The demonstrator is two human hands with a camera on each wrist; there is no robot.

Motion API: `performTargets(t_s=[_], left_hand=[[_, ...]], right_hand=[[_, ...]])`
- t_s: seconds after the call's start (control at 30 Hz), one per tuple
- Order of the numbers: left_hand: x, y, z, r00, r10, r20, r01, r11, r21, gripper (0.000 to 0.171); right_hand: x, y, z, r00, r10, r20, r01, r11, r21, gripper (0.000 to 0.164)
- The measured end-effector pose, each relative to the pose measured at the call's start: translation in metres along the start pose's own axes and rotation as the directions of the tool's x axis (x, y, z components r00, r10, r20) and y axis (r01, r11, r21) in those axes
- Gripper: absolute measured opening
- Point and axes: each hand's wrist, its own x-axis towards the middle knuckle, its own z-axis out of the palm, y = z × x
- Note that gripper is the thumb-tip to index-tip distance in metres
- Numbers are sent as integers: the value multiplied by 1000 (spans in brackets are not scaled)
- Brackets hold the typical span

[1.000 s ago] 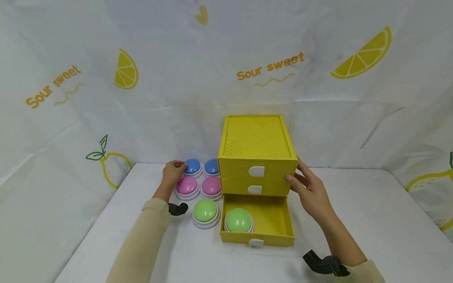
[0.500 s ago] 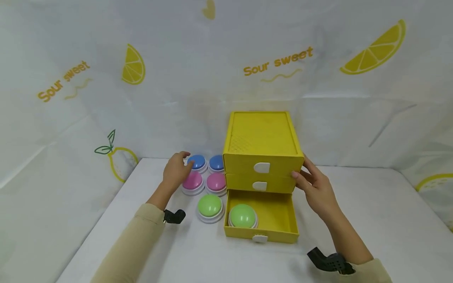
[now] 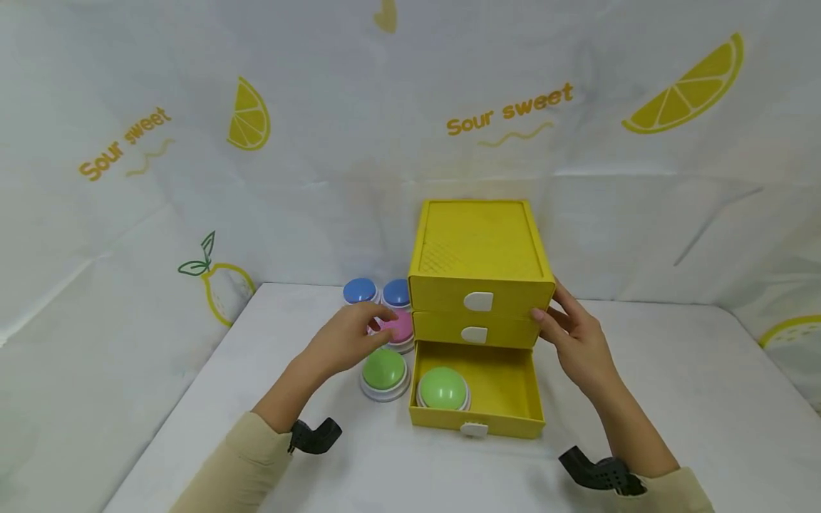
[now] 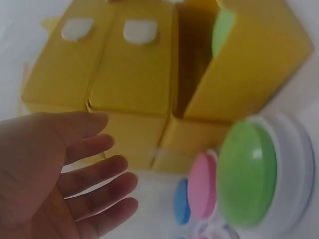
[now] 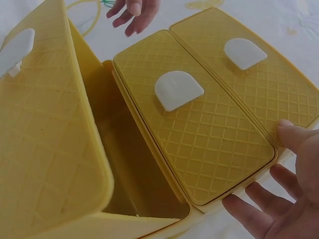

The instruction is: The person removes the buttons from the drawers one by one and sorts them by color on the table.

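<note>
My right hand [image 3: 580,349] holds the right front corner of a yellow three-drawer box [image 3: 477,242], thumb on its front and the other fingers along its side. The bottom drawer [image 3: 513,425] is pulled out, with a green dome push button [image 3: 444,388] on a white base at its left. Left of the box, my left hand [image 3: 353,335] hovers over the buttons with fingers spread and loosely bent, holding nothing. Under its fingertips shows a pink push button [image 3: 400,328]; another pink one is hidden by the hand. A second green push button [image 3: 383,370] stands nearer the front.
Two blue push buttons [image 3: 360,291] stand at the back, left of the box. The two upper drawers are closed, each with a white pull tab [image 3: 478,301]. Behind the white table [image 3: 673,399] hangs a white curtain [image 3: 333,206] printed with lemons.
My left hand has left the back blue button and come forward and right, over the pink buttons. My right hand stays at the box corner. The head view has shifted slightly.
</note>
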Motion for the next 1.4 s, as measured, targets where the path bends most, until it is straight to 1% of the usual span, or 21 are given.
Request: performTargets(t_s=[0.1, 0.17, 0.2, 0.27, 0.33, 0.43, 0.5, 0.6, 0.8, 1.0, 1.1, 1.27, 1.33, 1.4], left_hand=[[-5, 10, 11, 996, 70, 48, -68, 997, -45, 27], [-8, 14, 21, 992, 101, 72, -96, 993, -74, 29], [-10, 16, 25, 991, 105, 81, -99, 992, -85, 30], [-13, 18, 33, 989, 118, 85, -110, 989, -97, 31], [-13, 19, 41, 988, 136, 72, -129, 986, -104, 30], [-13, 23, 49, 984, 166, 62, -158, 981, -117, 29], [-11, 27, 53, 980, 187, 73, -177, 977, -122, 30], [-8, 35, 57, 972, 208, 106, -197, 974, -112, 33], [3, 46, 68, 962, 210, 176, -206, 978, -43, 37], [14, 46, 80, 941, 215, 261, -232, 972, 35, 41], [16, 46, 87, 931, 199, 306, -236, 967, 91, 40], [17, 49, 90, 911, 162, 380, -242, 955, 172, 36], [18, 50, 91, 904, 161, 397, -247, 952, 179, 36], [19, 50, 90, 902, 159, 402, -243, 956, 167, 36]], right_hand=[[0, 1, 0, 1000, 4, 1, -4, 1000, 3, 63], [-1, 1, 0, 1000, 3, 1, -3, 1000, 7, 63], [-1, 1, 0, 1000, 2, 2, -2, 1000, 10, 63], [0, 1, 0, 1000, -2, 2, 2, 1000, 19, 64], [0, 1, 0, 1000, -4, 3, 4, 1000, 25, 64], [0, 0, 0, 1000, -3, 2, 3, 1000, 26, 64], [0, 0, 0, 1000, -1, 3, 0, 1000, 24, 64], [0, 0, 0, 1000, 3, 4, -3, 1000, 21, 64], [0, 0, 0, 1000, 13, 5, -13, 1000, 0, 64], [0, 1, 1, 1000, 9, 0, -9, 1000, 7, 64], [0, -1, 1, 1000, 11, 1, -11, 1000, 17, 64], [0, 0, 1, 1000, 7, 0, -7, 1000, 16, 64], [1, 1, 1, 1000, 7, -2, -7, 1000, 13, 63], [1, 1, 1, 1000, 10, -3, -10, 1000, 10, 63]])
